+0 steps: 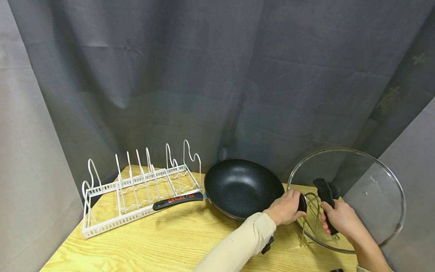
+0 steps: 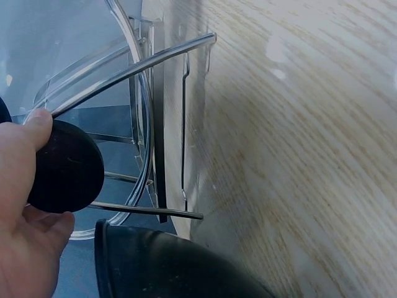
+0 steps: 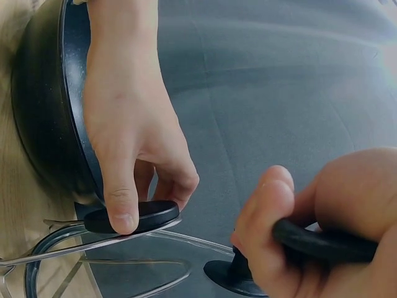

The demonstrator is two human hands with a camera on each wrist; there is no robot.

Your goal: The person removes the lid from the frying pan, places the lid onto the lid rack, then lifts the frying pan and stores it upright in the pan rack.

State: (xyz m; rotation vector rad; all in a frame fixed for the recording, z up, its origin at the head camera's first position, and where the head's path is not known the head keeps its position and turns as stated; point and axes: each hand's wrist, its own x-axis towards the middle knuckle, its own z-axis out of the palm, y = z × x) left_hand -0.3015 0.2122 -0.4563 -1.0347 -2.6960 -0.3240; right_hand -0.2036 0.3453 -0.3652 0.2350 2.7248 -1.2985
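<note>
Near the tabletop's [image 1: 163, 245] right edge, the left hand [image 1: 286, 207] is pinching a round black knob [image 2: 69, 167] by the wire stand [image 2: 167, 55]; the right hand [image 1: 341, 220] is gripping a black handle [image 1: 325, 193], apparently keeping the upright glass lid [image 1: 377, 204] steady.

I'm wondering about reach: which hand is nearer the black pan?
Left. The left hand is just right of the pan; the right hand is farther right, gripping a black handle.
</note>
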